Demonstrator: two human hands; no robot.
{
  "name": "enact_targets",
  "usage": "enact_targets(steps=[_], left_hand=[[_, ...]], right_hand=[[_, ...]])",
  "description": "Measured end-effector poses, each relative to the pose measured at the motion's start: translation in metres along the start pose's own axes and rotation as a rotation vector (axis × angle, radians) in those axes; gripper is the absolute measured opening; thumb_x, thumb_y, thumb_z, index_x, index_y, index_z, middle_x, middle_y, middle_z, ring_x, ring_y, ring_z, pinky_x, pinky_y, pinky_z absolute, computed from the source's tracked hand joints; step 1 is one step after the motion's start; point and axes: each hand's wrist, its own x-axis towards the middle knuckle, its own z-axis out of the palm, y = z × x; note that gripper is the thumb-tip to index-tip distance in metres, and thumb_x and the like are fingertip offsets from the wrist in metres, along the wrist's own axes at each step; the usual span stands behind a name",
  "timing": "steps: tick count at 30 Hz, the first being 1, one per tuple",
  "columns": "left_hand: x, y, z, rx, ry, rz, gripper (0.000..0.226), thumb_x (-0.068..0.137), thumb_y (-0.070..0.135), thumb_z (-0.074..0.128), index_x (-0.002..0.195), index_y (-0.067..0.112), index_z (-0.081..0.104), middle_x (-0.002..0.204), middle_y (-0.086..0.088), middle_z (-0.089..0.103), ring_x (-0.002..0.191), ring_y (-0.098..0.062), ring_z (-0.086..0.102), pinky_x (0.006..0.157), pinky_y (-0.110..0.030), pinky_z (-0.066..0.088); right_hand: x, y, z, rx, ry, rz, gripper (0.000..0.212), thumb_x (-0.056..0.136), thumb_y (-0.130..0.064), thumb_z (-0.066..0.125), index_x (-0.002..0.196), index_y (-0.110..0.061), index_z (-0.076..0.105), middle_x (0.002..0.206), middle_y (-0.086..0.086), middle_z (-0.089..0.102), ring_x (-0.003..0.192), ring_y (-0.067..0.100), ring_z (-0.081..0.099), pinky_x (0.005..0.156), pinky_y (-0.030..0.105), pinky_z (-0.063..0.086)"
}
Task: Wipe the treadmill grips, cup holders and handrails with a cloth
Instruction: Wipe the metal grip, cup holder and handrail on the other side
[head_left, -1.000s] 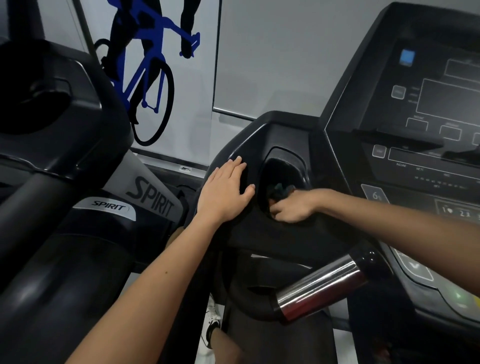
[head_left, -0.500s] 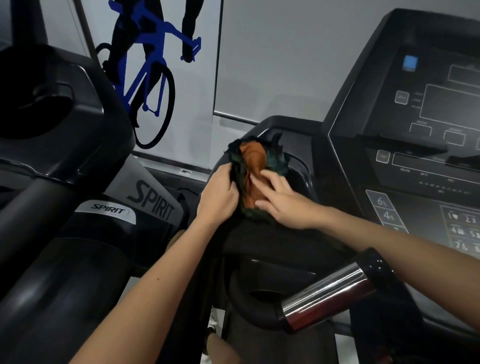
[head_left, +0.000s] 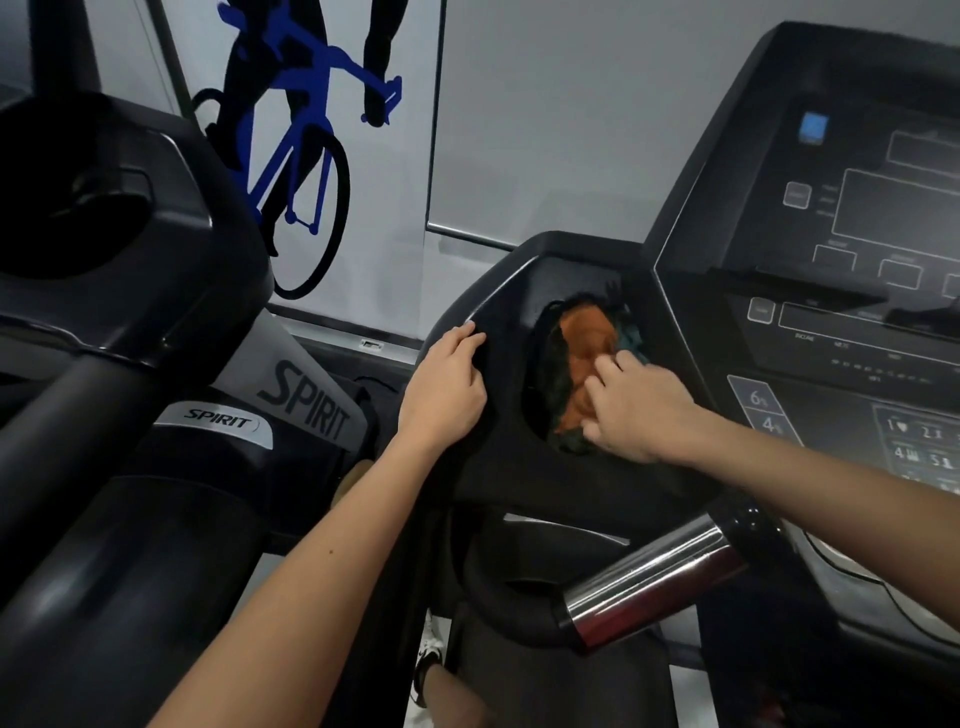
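Observation:
An orange and dark green cloth is stuffed in the left cup holder of the black treadmill console. My right hand reaches in from the right, its curled fingers pinching and pressing the cloth inside the holder. To the left of the holder, my left hand rests on the console's outer edge with its fingers curled over the raised rim. Below the hands, a chrome pulse grip joins the black handrail. The holder's bottom is hidden by the cloth.
The control panel with buttons and displays rises to the right. A second Spirit treadmill stands close on the left. A wall with a blue cyclist graphic is behind. My shoe shows on the floor below.
My left hand let go of the cloth and moved left onto the console edge. My right hand pushed the cloth, which had been lifted out, back down into the cup holder.

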Motion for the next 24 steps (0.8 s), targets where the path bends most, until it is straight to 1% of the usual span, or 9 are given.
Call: enact_targets(steps=[3,5,9,11,13,15,18,21,24], left_hand=[[0.000,-0.001,0.000,0.000,0.001,0.008,0.047,0.094,0.008,0.034,0.141,0.016,0.039,0.151,0.008,0.028,0.138,-0.009,0.026,0.107,-0.026,0.027],[0.001,0.000,0.001,0.004,0.008,0.012,0.048,0.094,0.008,0.034,0.140,0.016,0.040,0.151,0.008,0.028,0.137,-0.010,0.027,0.107,-0.026,0.028],[0.002,-0.001,0.002,-0.002,0.035,0.013,0.049,0.091,0.006,0.036,0.139,0.015,0.042,0.150,0.006,0.030,0.136,-0.012,0.030,0.106,-0.030,0.033],[0.002,-0.002,0.003,-0.031,0.046,0.013,0.049,0.089,0.004,0.037,0.136,0.016,0.045,0.149,0.006,0.032,0.134,-0.012,0.033,0.103,-0.033,0.038],[0.001,-0.003,0.003,-0.058,0.058,0.018,0.048,0.088,0.003,0.038,0.134,0.016,0.047,0.146,0.005,0.035,0.132,-0.013,0.035,0.099,-0.034,0.041],[-0.001,-0.002,0.004,-0.055,0.086,0.042,0.045,0.088,0.004,0.040,0.131,0.015,0.050,0.142,0.005,0.038,0.128,-0.013,0.039,0.096,-0.035,0.043],[-0.008,0.003,0.004,0.027,0.090,0.175,0.041,0.088,0.005,0.043,0.126,0.015,0.055,0.136,0.004,0.045,0.123,-0.014,0.043,0.092,-0.035,0.046],[-0.010,0.008,0.005,0.146,0.010,0.317,0.036,0.092,0.009,0.042,0.126,0.013,0.055,0.131,0.002,0.050,0.117,-0.017,0.048,0.087,-0.034,0.046],[-0.007,0.011,0.002,0.104,-0.026,0.257,0.034,0.098,0.023,0.038,0.128,0.015,0.053,0.125,0.001,0.054,0.116,-0.016,0.050,0.090,-0.028,0.041]], right_hand=[[-0.014,0.002,-0.025,0.199,-0.151,-0.091,0.049,0.093,-0.051,0.033,0.110,-0.012,0.059,0.119,0.010,0.051,0.112,0.028,0.049,0.087,0.034,0.040],[-0.021,0.002,-0.036,0.352,-0.258,-0.197,0.036,0.092,-0.051,0.038,0.093,-0.020,0.057,0.100,0.003,0.056,0.097,0.021,0.055,0.077,0.029,0.038],[-0.013,-0.010,-0.040,0.497,-0.282,-0.312,0.032,0.091,-0.043,0.052,0.099,-0.012,0.057,0.095,0.003,0.060,0.091,0.018,0.055,0.075,0.028,0.038],[-0.001,-0.020,-0.038,0.576,-0.229,-0.266,0.031,0.092,-0.037,0.053,0.093,-0.006,0.055,0.089,0.008,0.058,0.085,0.022,0.054,0.067,0.025,0.033],[0.013,-0.029,-0.035,0.682,-0.189,-0.153,0.035,0.094,-0.034,0.051,0.103,0.000,0.052,0.100,0.016,0.060,0.093,0.028,0.056,0.065,0.022,0.029],[0.026,-0.032,-0.029,0.791,-0.130,-0.015,0.039,0.095,-0.033,0.048,0.113,0.001,0.047,0.112,0.020,0.059,0.098,0.032,0.057,0.066,0.027,0.034],[0.033,-0.025,-0.024,0.856,-0.056,0.090,0.027,0.095,-0.031,0.048,0.105,-0.006,0.045,0.099,0.018,0.058,0.079,0.027,0.056,0.052,0.026,0.036],[0.028,-0.012,-0.021,0.862,-0.002,0.160,0.032,0.094,-0.033,0.051,0.107,-0.003,0.049,0.097,0.014,0.059,0.082,0.029,0.058,0.064,0.031,0.042],[0.018,-0.004,-0.020,1.109,0.093,0.245,0.032,0.093,-0.034,0.051,0.104,-0.004,0.052,0.091,0.012,0.061,0.079,0.032,0.066,0.066,0.039,0.056]])
